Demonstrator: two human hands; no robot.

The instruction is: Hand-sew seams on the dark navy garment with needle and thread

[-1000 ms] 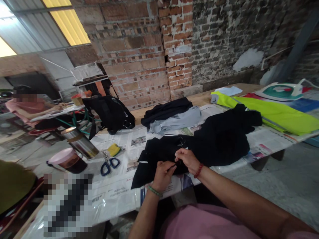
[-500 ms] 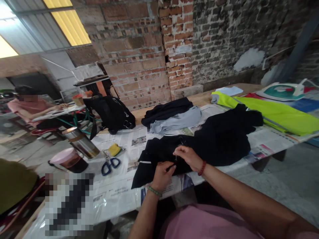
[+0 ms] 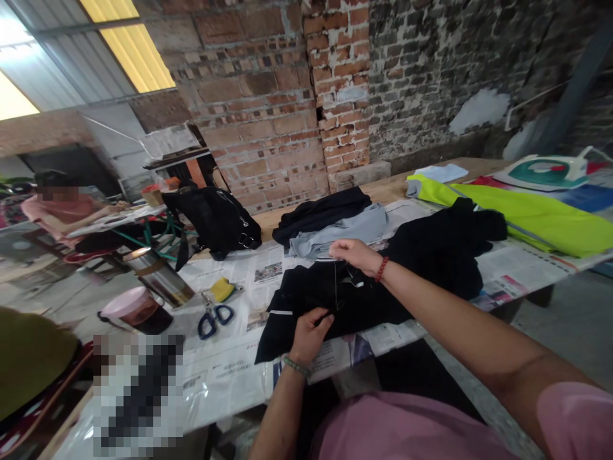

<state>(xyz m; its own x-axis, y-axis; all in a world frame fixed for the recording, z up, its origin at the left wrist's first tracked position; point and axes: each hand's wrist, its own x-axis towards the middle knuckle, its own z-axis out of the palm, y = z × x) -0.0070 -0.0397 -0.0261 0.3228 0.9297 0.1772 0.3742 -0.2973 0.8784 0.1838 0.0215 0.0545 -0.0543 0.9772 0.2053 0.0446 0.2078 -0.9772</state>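
A black garment (image 3: 368, 300) lies across the near edge of the table, its folds bunched toward the right. My left hand (image 3: 311, 332) is closed on the cloth, thumb and forefinger pinching a fold. Above the garment, my right hand (image 3: 353, 254) is closed in a pinch. From its fingertips a thin pale thread (image 3: 336, 281) runs taut down to the cloth near my left fingertips, with a small loop at the lower end. Whether a needle sits between the right fingers is too small to tell.
Left of the garment are dark-handled scissors (image 3: 215, 319), a yellow item (image 3: 221, 289), a lidded cup (image 3: 138, 311) and a steel flask (image 3: 160, 278). Behind lie a black bag (image 3: 215, 223) and folded grey cloth (image 3: 340, 231). A neon-yellow garment (image 3: 541, 217) and iron (image 3: 546, 172) are at right.
My right hand has risen away from the garment and my left hand, drawing the thread out long between them. My left hand has stayed almost in place on the cloth.
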